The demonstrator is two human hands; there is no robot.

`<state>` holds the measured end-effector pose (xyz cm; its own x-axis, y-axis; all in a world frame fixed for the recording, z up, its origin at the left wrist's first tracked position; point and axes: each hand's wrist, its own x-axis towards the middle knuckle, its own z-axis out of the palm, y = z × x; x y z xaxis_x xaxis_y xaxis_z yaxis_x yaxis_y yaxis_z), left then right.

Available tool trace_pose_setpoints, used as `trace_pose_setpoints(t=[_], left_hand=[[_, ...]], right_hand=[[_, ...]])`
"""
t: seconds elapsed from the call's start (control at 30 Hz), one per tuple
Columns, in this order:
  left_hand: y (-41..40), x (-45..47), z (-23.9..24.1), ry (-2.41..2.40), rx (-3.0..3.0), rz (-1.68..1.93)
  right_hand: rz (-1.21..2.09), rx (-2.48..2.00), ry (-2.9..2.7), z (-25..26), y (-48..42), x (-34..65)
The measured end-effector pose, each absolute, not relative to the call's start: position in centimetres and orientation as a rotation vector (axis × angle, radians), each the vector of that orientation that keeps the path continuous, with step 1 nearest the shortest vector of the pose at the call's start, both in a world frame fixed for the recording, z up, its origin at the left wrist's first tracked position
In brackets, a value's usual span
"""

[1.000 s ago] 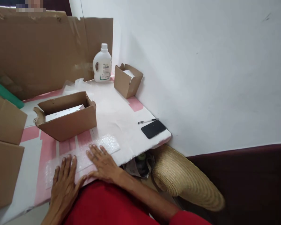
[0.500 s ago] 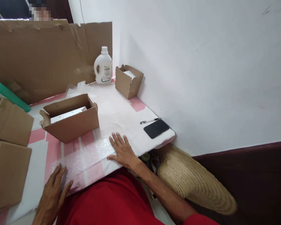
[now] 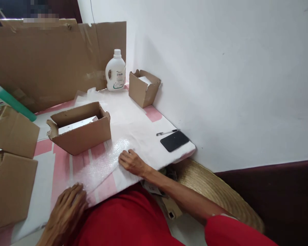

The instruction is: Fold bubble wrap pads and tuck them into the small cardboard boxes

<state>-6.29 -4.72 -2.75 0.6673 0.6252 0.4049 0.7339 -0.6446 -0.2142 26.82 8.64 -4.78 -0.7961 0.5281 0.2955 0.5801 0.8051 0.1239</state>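
A clear strip of bubble wrap [image 3: 100, 167] lies slantwise along the front of the table, its right part lifting slightly. My right hand [image 3: 132, 162] is closed with curled fingers on the right end of the strip. At the strip's left end, my left hand [image 3: 70, 203] has its fingers bent together over the wrap and closed on it; the thumb is mostly hidden. Just behind the strip stands an open cardboard box [image 3: 84, 136] with a white box [image 3: 78, 125] inside.
A smaller cardboard box [image 3: 141, 90] and a white jug [image 3: 116, 71] stand at the back. A black phone [image 3: 174, 141] and a pen [image 3: 166, 132] lie near the right edge. Left are larger cartons [image 3: 11, 191] and a green bottle [image 3: 14, 102]. Below right is a woven straw item [image 3: 202, 181].
Both hands went from spread, flat fingers to closed ones on the strip's ends. The bubble wrap's right part has risen a little. The view has shifted slightly.
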Motion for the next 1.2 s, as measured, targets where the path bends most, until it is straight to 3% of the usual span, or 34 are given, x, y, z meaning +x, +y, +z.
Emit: trace_pose_setpoints(t=[0.2,0.43,0.73,0.87,0.97,1.07,1.2], left_hand=[[-6.3,-3.5,-3.1,-1.096,-2.593,-0.434],[-6.1,-4.5,-3.4,-1.161,-2.703,-0.563],[-6.3,-5.6,-2.7,-1.513,-2.686,-0.853],[-6.4,-5.7,-0.4,-1.963,-2.436,-0.934],[-6.0,-5.0,0.9,-2.410,-2.098,-1.215],[-4.0,-3.2,0.7,-2.483,-2.003,-1.658],[0.3,0.9,-1.1,-2.518,-2.313,-1.625]], right_hand=[[-0.302,-1.167,-2.582,-4.3,10.2,28.8],[0.225,-0.680,-2.663,-4.0,1.7,22.8],[0.012,-0.478,-2.613,-5.1,-0.3,19.1],[0.079,-0.538,-2.521,-5.4,-0.5,19.1],[0.290,-0.711,-2.182,-5.1,-0.8,19.3],[0.640,-0.969,-1.666,-3.7,-0.5,20.2],[0.965,-1.210,-1.246,-2.0,1.7,22.5]])
